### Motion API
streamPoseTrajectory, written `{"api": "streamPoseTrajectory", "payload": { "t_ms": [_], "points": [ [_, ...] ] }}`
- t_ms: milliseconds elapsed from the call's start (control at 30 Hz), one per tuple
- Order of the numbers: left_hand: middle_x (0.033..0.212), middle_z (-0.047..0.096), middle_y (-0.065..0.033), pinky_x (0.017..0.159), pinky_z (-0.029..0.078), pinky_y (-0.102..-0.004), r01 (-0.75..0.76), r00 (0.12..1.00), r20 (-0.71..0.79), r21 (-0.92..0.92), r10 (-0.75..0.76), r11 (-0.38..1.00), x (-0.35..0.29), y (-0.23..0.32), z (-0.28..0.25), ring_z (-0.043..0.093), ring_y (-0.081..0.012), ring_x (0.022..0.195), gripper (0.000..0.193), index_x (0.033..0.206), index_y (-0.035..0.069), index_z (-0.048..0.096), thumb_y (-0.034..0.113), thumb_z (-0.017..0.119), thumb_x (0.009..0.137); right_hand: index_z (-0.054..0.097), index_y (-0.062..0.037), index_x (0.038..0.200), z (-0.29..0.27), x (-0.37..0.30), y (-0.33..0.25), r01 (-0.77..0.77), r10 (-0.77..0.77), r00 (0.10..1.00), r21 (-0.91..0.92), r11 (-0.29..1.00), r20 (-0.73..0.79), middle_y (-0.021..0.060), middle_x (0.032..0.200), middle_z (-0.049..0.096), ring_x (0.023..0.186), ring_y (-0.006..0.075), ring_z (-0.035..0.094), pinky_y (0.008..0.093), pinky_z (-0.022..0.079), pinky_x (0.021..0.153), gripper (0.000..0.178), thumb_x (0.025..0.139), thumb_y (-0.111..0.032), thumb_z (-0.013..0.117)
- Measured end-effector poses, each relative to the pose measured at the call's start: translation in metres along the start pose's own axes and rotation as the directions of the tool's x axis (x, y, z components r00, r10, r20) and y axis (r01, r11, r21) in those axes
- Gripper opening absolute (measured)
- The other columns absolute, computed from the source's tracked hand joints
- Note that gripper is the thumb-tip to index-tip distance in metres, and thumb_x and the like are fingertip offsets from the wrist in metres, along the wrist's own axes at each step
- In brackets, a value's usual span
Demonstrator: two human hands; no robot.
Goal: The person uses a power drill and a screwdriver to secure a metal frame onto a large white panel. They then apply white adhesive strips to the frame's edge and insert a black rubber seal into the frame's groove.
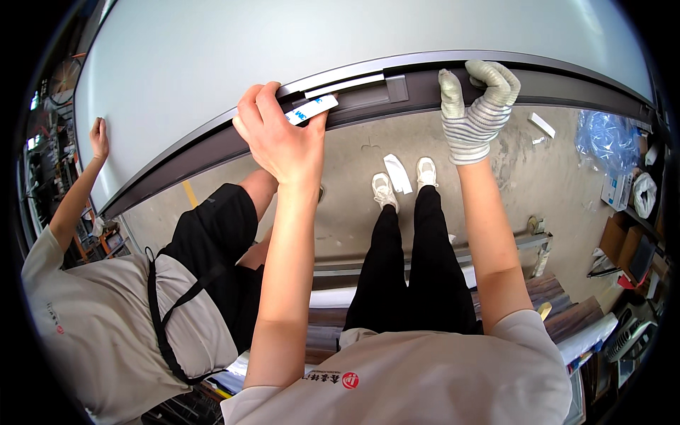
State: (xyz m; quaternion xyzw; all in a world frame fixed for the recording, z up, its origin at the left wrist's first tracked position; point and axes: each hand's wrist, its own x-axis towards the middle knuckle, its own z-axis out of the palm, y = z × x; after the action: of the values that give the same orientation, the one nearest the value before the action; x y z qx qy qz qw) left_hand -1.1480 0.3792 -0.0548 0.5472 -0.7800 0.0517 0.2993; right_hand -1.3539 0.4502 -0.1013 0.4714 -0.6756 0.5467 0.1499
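My bare left hand (283,138) is closed on a white strip with blue print (312,110), at the near edge of a large pale panel (354,28). Its fingers rest by the panel's dark frame (212,145). A slim silver and white piece (343,86) lies along the frame just right of the strip, with a grey rectangular block (397,88) at its end. On my right hand (480,106) is a striped knit glove. The thumb stands apart from the bent fingers in front of the frame, with nothing visible between them; whether they touch it is unclear.
A co-worker in a grey shirt (120,312) stands at left, one hand (99,138) on the panel's side edge. White scraps (398,173) lie on the concrete floor. Clear plastic wrap (605,142) and boxes (616,237) sit at right. A metal rail (340,269) runs behind my legs.
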Motion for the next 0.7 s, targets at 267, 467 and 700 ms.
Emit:
{"api": "streamPoseTrajectory", "payload": {
  "t_ms": [267, 467, 700],
  "points": [
    [0.097, 0.059, -0.0035, 0.068, 0.044, -0.0365, -0.173, 0.985, -0.022, -0.135, 0.172, 0.976, 0.008, 0.023, 0.015, 0.048, -0.026, 0.084, 0.045, 0.093, 0.009, 0.063, 0.019, 0.083, 0.054, 0.06, -0.0156, 0.086, -0.002, 0.002, 0.003, 0.11, -0.104, 0.992, -0.083, 0.991, 0.071, 0.0048, 0.083, 0.057, 0.062, 0.0212, 0.058, 0.0321, 0.048, 0.051, 0.022, 0.07, -0.01, 0.074],
    [0.092, 0.057, -0.0036, 0.063, 0.044, -0.0359, -0.18, 0.984, 0.0, -0.076, 0.181, 0.981, 0.009, 0.02, 0.016, 0.051, -0.025, 0.081, 0.042, 0.089, 0.009, 0.062, 0.021, 0.083, 0.055, 0.061, -0.0138, 0.085, -0.011, 0.007, -0.012, 0.083, -0.066, 0.968, -0.058, 0.995, 0.242, 0.0066, 0.081, 0.06, 0.068, 0.0256, 0.059, 0.0381, 0.048, 0.058, 0.022, 0.069, -0.023, 0.074],
    [0.092, 0.06, -0.0018, 0.061, 0.047, -0.0323, -0.39, 0.921, -0.035, -0.025, 0.389, 0.92, 0.016, 0.021, 0.013, 0.053, -0.0222, 0.078, 0.048, 0.092, 0.009, 0.064, 0.026, 0.085, 0.051, 0.062, -0.0154, 0.076, -0.004, 0.002, -0.014, 0.019, -0.004, 0.969, -0.061, 0.998, 0.248, 0.0025, 0.074, 0.061, 0.064, 0.0233, 0.058, 0.0366, 0.044, 0.054, 0.015, 0.069, -0.023, 0.073]
  ]
}}
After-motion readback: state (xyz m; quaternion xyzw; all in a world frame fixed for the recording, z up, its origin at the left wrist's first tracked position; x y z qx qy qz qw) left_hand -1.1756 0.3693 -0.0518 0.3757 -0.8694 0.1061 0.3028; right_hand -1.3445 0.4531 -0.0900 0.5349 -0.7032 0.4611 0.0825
